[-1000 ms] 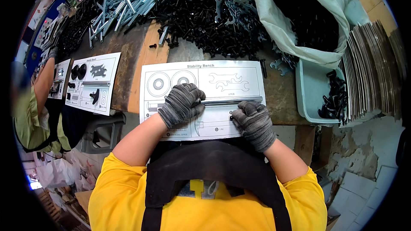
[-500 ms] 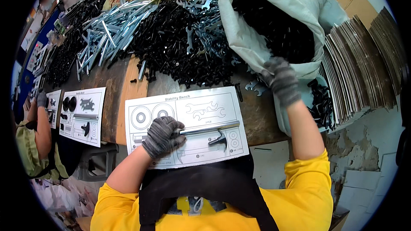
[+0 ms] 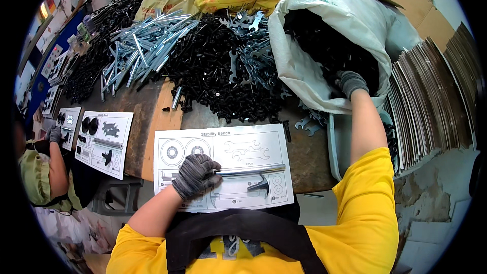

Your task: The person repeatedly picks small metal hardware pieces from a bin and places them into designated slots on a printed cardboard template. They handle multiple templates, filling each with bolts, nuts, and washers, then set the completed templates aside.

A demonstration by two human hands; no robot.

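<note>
One tube (image 3: pixel 253 170), across the sheet (image 3: pixel 278 144). Risk: rolling, since it is round; tipping, as the sheet's near edge appears to overhang the desk (image 3: pixel 310 165) and a nudge could tilt it. Look: straight, slim, silvery, shiny. One T-piece (image 3: pixel 261 186), black, on the sheet, nearside of the tube. One left hand (image 3: pixel 196 176), on the sheet's left half: gloved fingers curled at the tube's end; whether pinching, cannot tell. One right hand (image 3: pixel 351 83), gloved, beyond the sheet to the right, inside the white sack (image 3: pixel 297 78) among black parts (image 3: pixel 324 43); fingers partly hidden, grip cannot be told.
</note>
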